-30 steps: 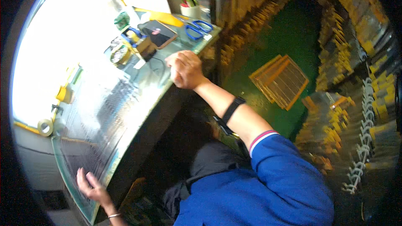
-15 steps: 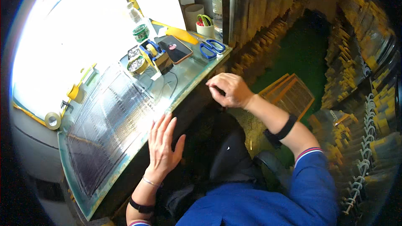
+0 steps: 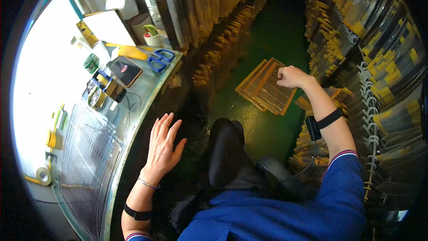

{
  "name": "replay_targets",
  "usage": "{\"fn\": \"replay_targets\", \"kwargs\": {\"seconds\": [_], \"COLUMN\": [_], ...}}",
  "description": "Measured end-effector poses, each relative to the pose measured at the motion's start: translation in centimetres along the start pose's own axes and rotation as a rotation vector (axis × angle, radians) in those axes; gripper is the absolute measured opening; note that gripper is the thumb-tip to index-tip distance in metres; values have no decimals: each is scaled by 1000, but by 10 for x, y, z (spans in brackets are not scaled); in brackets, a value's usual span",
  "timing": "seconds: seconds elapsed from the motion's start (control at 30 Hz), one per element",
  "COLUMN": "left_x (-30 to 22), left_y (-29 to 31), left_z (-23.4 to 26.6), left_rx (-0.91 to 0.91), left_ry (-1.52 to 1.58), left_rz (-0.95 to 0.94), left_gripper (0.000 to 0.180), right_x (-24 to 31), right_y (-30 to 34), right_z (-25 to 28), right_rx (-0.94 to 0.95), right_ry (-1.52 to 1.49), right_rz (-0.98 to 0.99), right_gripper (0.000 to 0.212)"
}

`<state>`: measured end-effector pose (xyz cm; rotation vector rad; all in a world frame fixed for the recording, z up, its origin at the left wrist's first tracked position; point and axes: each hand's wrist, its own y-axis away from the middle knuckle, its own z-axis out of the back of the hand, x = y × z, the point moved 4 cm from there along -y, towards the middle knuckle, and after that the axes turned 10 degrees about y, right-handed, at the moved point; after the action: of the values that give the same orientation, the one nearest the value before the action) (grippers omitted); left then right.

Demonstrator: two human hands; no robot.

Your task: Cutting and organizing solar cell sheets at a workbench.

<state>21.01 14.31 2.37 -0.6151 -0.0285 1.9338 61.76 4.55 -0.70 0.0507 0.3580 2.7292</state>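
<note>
My left hand [image 3: 164, 147] is open, palm down with fingers spread, beside the edge of the glass-topped light table [image 3: 145, 102]; it holds nothing. My right hand [image 3: 294, 76] is out to the right with its fingers curled in, and nothing shows in them. In the picture it overlaps a stack of brown-edged flat panels [image 3: 267, 85] lying on the green floor; I cannot tell any contact. Clear patterned sheets [image 3: 89, 147] cover the near part of the table. Farther along it lie blue-handled scissors [image 3: 157, 60], a phone [image 3: 125, 71] and a tape dispenser [image 3: 109, 88].
A white cup [image 3: 154, 40] with green-handled scissors stands at the table's far corner. A tape roll [image 3: 43, 176] sits at its left. Rows of hanging sheets with yellow tabs [image 3: 390, 67] line the right, beside white hooks [image 3: 368, 102]. More stacked sheets [image 3: 223, 40] line the left of the aisle.
My view and body have turned right, away from the table. My right hand has moved from near the table edge out over the aisle, its fingers curled. My left hand stays open.
</note>
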Motion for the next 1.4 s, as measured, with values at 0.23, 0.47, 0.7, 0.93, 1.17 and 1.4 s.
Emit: {"fn": "replay_targets", "kwargs": {"seconds": [0.23,0.47,0.7,0.93,1.17,1.4], "left_x": [-7,-16,5,56,111,121], "left_y": [-47,-111,-158,-200,-223,-256], "left_z": [-24,-55,-83,-179,-302,-412], "left_rx": [144,376,458,553,579,699], "left_ry": [29,34,126,284,512,618], "left_rz": [-24,-112,-49,-85,150,280], "left_gripper": [45,41,37,34,34,33], "right_x": [-56,-101,-123,-127,-114,-101], "right_y": [-1,2,-1,-12,-44,-60], "right_z": [-26,-87,-133,-179,-261,-354], "right_rx": [-19,78,115,220,366,640], "right_ry": [-135,-265,-236,-230,-239,-336], "right_rz": [-101,-188,-171,-288,-262,-210], "right_gripper": [34,38,36,31,24,20]}}
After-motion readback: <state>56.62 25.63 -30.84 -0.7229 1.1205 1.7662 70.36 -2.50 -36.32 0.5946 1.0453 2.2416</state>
